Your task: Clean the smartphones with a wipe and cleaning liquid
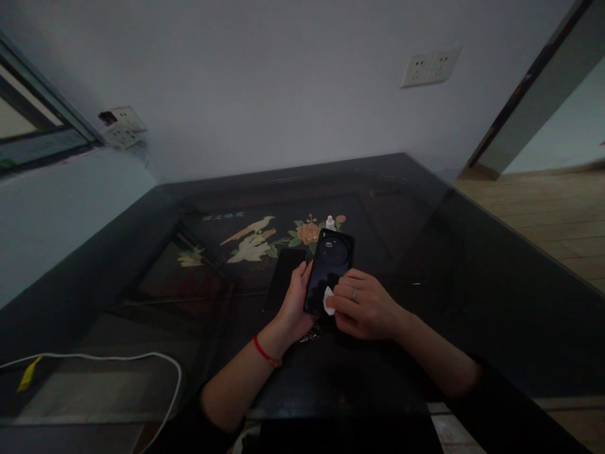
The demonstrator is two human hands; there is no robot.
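Observation:
A dark smartphone is tilted up above the table, its back with a large round camera ring facing me. My left hand, with a red cord at the wrist, is closed around its left and lower edge. My right hand, a ring on one finger, pinches a small white wipe against the lower part of the phone's back. Behind my left fingers lies a flat black slab like a second phone. A small white bottle stands just past the phone's top edge, its lower part hidden.
The dark glossy table has a bird-and-flower picture in its top. A white cable with a yellow tag curves along the left front. Wall sockets are at the back right, and others at the left.

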